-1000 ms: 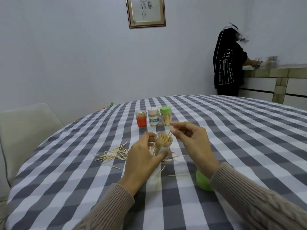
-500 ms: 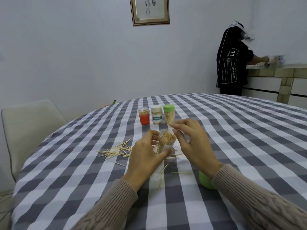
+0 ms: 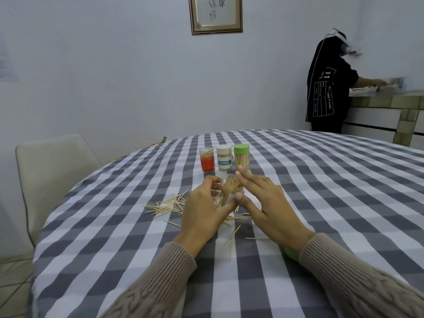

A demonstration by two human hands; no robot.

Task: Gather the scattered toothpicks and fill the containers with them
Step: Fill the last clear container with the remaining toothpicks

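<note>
My left hand [image 3: 202, 212] grips a clear open container [image 3: 230, 188] nearly full of toothpicks, held above the checked tablecloth [image 3: 321, 203]. My right hand [image 3: 263, 203] is beside it with straight fingers spread over the container's mouth, holding nothing that I can see. Loose toothpicks [image 3: 167, 206] lie scattered left of my left hand, and a few more [image 3: 236, 232] lie below and between my hands. Further back stand three closed containers in a row: an orange one [image 3: 207, 159], a white labelled one [image 3: 224, 158] and a green-capped one [image 3: 241, 156].
A green lid [image 3: 291, 254] lies on the cloth, half hidden under my right wrist. A pale chair [image 3: 52, 171] stands at the table's left edge. A person in black [image 3: 328, 88] works at a counter at the far right. A framed picture [image 3: 215, 13] hangs on the wall.
My right hand has dropped from a pinch above the container and spread its fingers flat over the mouth. The toothpicks now sit lower and more even in the container. My head has moved closer.
</note>
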